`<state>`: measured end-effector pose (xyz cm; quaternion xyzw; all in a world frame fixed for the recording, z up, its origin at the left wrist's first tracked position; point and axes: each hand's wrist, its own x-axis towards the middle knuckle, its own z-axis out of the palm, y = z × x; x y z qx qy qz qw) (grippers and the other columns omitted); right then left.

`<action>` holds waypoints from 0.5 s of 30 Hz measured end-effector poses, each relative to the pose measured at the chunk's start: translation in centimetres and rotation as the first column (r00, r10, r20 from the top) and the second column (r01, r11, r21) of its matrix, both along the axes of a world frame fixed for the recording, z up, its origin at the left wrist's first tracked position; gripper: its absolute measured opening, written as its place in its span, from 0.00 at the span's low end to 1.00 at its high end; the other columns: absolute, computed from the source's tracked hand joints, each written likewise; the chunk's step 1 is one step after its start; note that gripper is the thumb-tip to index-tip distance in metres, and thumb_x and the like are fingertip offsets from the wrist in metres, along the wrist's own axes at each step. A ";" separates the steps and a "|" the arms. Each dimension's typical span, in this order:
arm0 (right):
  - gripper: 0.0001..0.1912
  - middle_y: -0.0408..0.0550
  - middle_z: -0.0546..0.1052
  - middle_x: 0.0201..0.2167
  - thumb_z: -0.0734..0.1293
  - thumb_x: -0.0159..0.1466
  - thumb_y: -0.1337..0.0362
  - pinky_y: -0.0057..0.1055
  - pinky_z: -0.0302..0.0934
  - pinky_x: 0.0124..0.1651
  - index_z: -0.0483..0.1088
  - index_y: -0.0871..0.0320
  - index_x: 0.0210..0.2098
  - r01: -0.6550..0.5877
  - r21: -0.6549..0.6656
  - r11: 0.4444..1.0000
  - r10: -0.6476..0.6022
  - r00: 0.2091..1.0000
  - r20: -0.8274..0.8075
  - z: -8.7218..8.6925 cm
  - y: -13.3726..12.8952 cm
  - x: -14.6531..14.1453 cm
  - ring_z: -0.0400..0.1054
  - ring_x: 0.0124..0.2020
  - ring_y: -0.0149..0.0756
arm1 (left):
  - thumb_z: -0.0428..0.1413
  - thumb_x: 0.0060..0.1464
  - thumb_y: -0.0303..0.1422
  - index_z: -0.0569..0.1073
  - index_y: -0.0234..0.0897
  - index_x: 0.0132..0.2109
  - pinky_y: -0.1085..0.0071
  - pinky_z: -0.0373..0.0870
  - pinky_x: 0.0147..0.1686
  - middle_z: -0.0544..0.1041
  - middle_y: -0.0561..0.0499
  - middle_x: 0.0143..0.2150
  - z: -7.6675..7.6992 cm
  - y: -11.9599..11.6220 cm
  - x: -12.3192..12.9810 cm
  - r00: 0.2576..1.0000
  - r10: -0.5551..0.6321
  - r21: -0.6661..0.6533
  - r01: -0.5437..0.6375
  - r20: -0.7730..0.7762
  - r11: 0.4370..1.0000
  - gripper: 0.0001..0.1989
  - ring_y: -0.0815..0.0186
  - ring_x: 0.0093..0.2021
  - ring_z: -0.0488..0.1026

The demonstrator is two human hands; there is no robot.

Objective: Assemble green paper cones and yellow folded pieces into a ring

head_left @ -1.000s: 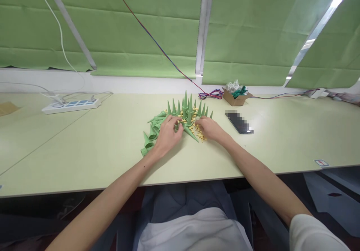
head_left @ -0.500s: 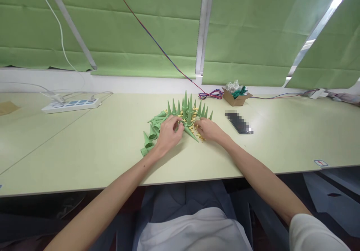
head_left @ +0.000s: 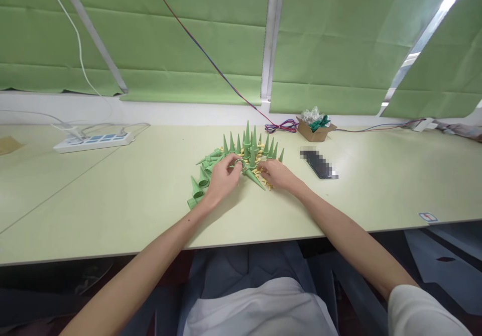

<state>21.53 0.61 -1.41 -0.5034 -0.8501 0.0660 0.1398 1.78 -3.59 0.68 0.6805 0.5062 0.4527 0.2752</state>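
Note:
My left hand (head_left: 225, 176) pinches a green plastic piece with a round open rim (head_left: 240, 164) between thumb and fingers. How far that piece extends is partly hidden. A hollow green cone (head_left: 255, 179) lies on its side just right of it, its tip pointing toward me. My right hand (head_left: 277, 173) is lowered over small yellow pieces (head_left: 269, 187), fingers bent together; what they hold is hidden. Behind both hands, several green cones (head_left: 253, 156) stand upright with yellow pieces among them. Several more cones (head_left: 197, 188) lie or lean to the left of my left hand.
A black phone (head_left: 319, 164), partly pixelated, lies right of the cones. Farther back is a small cardboard box (head_left: 314, 134) with crumpled plastic and green material, beside a coiled red-blue wire (head_left: 281, 126). A white power strip (head_left: 94, 141) rests at the back left of the table (head_left: 124, 200).
The round rim at my left fingertips now faces more fully toward the camera. My right hand has stayed nearly in place over the yellow pieces. The whole view has shifted slightly.

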 end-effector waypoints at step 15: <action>0.09 0.54 0.78 0.41 0.63 0.64 0.72 0.29 0.55 0.40 0.73 0.61 0.41 0.032 -0.024 0.999 -0.033 0.997 -0.065 -0.7 0.7 0.1 0.70 0.41 0.39 | 0.62 0.54 0.44 0.68 0.39 0.45 0.73 0.59 0.19 0.74 0.54 0.29 0.1 0.2 0.2 0.955 -0.035 -0.073 0.060 0.295 0.996 0.18 0.73 0.18 0.63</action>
